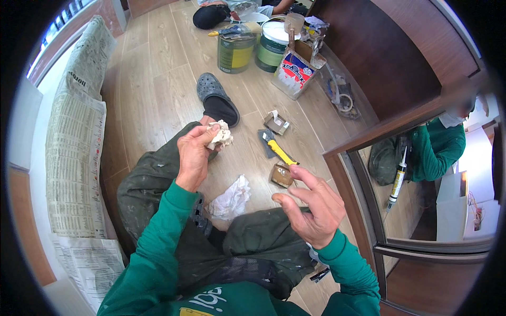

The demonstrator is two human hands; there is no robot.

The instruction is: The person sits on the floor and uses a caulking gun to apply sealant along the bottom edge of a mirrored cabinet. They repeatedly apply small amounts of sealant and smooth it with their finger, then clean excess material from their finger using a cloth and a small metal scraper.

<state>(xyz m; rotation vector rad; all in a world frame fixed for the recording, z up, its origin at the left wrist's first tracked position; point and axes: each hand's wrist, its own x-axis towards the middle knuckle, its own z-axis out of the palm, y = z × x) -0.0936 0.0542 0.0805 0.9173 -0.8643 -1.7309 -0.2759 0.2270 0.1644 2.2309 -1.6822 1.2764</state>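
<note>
My left hand [196, 152] is closed on a crumpled cream-white rag [220, 135], pinched between thumb and fingers; it could be cloth or paper. My right hand [315, 207] hovers over the floor, its thumb and forefinger apart and nothing between them. Just beyond that forefinger lies a yellow utility knife [282, 152], beside a dark grey flat piece [265, 141] like sandpaper. A small open cardboard box [281, 175] sits close to my right fingertips, and another small box [276, 122] lies farther off. Between my legs rests a crumpled white cloth [231, 199].
Ahead stand a green bucket [233, 52], a white-lidded bucket [270, 55] and a square tin [295, 73]. Dark wooden furniture with a mirror [421, 174] borders the right. Newspaper [76, 158] covers a ledge at left. Another person [253, 8] sits at the far end.
</note>
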